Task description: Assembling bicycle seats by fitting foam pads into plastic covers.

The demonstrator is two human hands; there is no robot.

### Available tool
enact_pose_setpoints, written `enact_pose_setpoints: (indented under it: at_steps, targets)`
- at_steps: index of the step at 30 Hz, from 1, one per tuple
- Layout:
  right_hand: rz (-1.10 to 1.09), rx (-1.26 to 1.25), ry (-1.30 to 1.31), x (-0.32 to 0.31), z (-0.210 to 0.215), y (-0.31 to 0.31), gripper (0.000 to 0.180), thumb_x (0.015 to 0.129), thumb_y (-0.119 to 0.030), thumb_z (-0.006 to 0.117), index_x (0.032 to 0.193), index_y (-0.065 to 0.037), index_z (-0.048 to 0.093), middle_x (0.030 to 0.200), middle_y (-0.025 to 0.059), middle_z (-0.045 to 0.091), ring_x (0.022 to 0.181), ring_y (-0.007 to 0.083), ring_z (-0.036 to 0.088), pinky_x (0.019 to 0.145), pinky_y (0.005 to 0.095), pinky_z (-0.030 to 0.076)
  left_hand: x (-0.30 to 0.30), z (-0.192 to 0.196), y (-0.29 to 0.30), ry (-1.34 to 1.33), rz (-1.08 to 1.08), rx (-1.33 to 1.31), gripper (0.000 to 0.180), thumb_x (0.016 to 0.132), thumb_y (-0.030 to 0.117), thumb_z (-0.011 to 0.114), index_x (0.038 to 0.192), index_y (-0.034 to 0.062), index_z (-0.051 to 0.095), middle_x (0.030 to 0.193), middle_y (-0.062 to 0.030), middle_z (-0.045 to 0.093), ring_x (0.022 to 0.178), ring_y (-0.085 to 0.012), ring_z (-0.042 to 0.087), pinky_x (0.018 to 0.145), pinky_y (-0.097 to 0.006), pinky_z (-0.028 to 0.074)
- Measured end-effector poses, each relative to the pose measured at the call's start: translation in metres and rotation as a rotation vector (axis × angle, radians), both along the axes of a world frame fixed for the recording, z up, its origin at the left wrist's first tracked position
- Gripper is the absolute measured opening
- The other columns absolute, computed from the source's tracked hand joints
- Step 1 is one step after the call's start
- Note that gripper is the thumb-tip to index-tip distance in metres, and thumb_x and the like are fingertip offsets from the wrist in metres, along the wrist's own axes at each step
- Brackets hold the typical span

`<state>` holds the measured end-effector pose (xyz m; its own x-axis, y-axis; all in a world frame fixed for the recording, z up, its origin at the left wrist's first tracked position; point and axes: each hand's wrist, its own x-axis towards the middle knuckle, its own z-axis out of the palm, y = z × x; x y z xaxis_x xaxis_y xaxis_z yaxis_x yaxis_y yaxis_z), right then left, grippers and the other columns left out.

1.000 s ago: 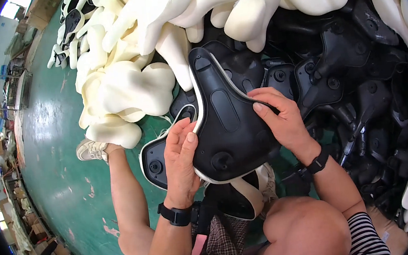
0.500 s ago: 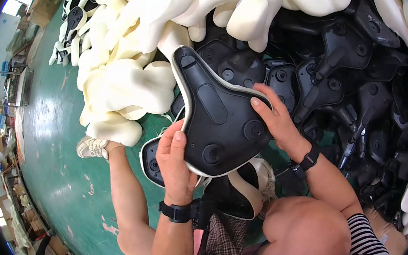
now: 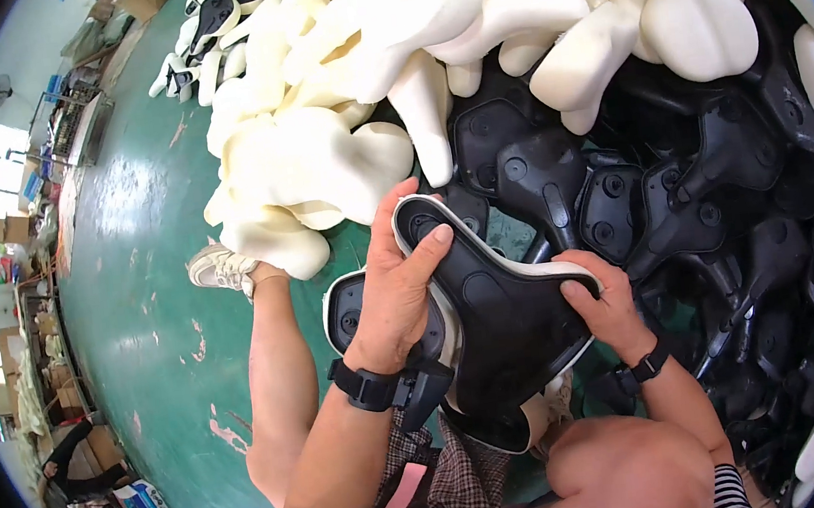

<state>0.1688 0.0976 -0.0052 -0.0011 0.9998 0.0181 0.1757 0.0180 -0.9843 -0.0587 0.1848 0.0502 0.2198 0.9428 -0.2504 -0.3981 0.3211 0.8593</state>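
Observation:
In front of me is a bicycle saddle (image 3: 505, 318), its black plastic base facing up and a cream foam rim showing round the edge. My left hand (image 3: 393, 291) is closed on its narrow nose, thumb on the base. The wide rear's right corner is gripped by my right hand (image 3: 609, 303), with the thumb on top and the fingers around the edge. Partly hidden behind my left hand is a second saddle (image 3: 346, 313), black side up with a pale rim. Another black-and-cream saddle (image 3: 495, 431) lies below the held one, between my legs, mostly covered.
Cream foam saddle pads (image 3: 316, 164) are heaped ahead of me. A pile of black saddle bases (image 3: 713, 209) spreads to the right. Green floor (image 3: 148, 314) extends left, towards shelves and boxes (image 3: 33, 367) along the wall. Black-and-cream saddles (image 3: 214, 17) lie at the far left.
My left hand has shifted from the saddle's wide rear to its nose. The saddle has come lower and tilted. My right hand stays on the right corner. The whole view has shifted slightly.

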Motion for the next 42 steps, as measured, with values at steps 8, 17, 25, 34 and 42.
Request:
enact_pose_setpoints:
  at_steps: [8, 17, 25, 34, 42]
  targets:
    - [-0.009, 0.042, -0.032, -0.003, -0.003, -0.002, 0.029, 0.086, -0.018, 0.066, 0.108, 0.001, 0.061, 0.096, 0.0113, 0.067, 0.087, 0.0180, 0.064, 0.078, 0.0290, 0.049, 0.001, 0.000, -0.014, 0.009, 0.081, -0.010, 0.045, 0.088, 0.000, 0.061, 0.129, 0.0059, 0.043, 0.105, -0.0001, 0.055, 0.095, -0.0074, 0.053, 0.086, -0.022, 0.046]
    - [-0.040, -0.063, 0.008, 0.000, 0.004, 0.014, 0.030, 0.084, -0.019, 0.071, 0.105, 0.001, 0.062, 0.092, 0.0086, 0.067, 0.084, 0.0145, 0.062, 0.077, 0.0277, 0.048, -0.003, -0.006, -0.019, 0.047, 0.106, -0.131, 0.039, 0.091, 0.005, 0.058, 0.127, 0.0026, 0.041, 0.116, -0.0067, 0.055, 0.102, -0.0158, 0.056, 0.089, -0.029, 0.048]
    - [0.082, -0.233, 0.456, 0.000, -0.005, 0.019, 0.059, 0.087, -0.027, 0.069, 0.133, -0.002, 0.042, 0.119, 0.0100, 0.056, 0.103, 0.0144, 0.056, 0.087, 0.0278, 0.047, -0.007, -0.026, -0.060, 0.029, 0.100, -0.397, 0.034, 0.097, 0.015, 0.049, 0.126, -0.0034, 0.047, 0.120, -0.0151, 0.059, 0.101, -0.0249, 0.063, 0.088, -0.037, 0.053]
    - [0.125, -0.207, 0.787, -0.010, -0.004, 0.011, 0.090, 0.082, -0.061, 0.061, 0.142, -0.001, 0.031, 0.133, 0.0087, 0.047, 0.123, 0.0151, 0.044, 0.103, 0.0312, 0.036, -0.002, -0.034, -0.066, -0.201, 0.115, -0.616, 0.038, 0.096, 0.025, 0.053, 0.123, -0.0029, 0.051, 0.117, -0.0161, 0.061, 0.103, -0.0256, 0.062, 0.090, -0.037, 0.052]
    - [0.169, -0.296, 0.661, -0.010, -0.001, 0.016, 0.069, 0.096, -0.046, 0.047, 0.146, -0.002, 0.027, 0.139, 0.0081, 0.043, 0.127, 0.0156, 0.040, 0.107, 0.0300, 0.030, 0.001, -0.041, -0.070, -0.252, 0.206, -0.573, 0.038, 0.097, 0.025, 0.051, 0.123, -0.0031, 0.050, 0.118, -0.0153, 0.061, 0.102, -0.0261, 0.062, 0.090, -0.038, 0.051]
